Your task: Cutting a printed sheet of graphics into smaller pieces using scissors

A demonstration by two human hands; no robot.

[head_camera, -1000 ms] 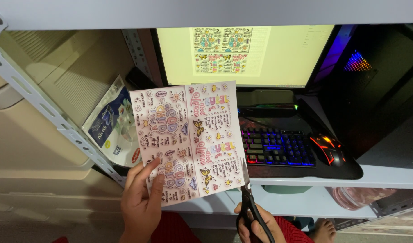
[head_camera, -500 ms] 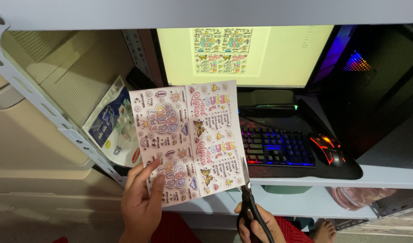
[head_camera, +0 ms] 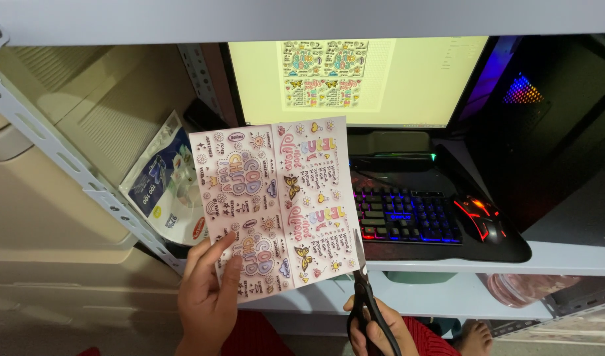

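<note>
Here the person's left hand (head_camera: 209,300) holds a printed sticker sheet (head_camera: 276,204) up in front of the desk, pinching its lower left corner with the thumb behind and the fingers (head_camera: 231,280) laid flat across the printed face. The sheet stands nearly upright, slightly tilted, between the camera and the lit monitor (head_camera: 362,79), which shows the same kind of artwork. The right hand (head_camera: 376,326) is closed through the handles of a pair of black scissors (head_camera: 365,300); the blades point upward and meet the sheet at its lower right corner, though whether they are parted or closed on the paper cannot be told at this size. The sheet looks thin, light and glossy, and judged from how flat it holds with support at one corner only, it has some stiffness, like backed sticker paper, yet it would likely bow or flutter if gripped too far from the cut. A firm pinch on a margin close to the blades, well clear of the edge being cut, seems the safest hold, since the glossy face could slip under loose fingers and a crease would spoil the prints. Behind it lie a backlit keyboard (head_camera: 408,217) and a glowing red mouse (head_camera: 480,221) on a dark mat, and a plastic packet (head_camera: 160,181) leans against the metal shelf frame (head_camera: 71,168) to the left.
</note>
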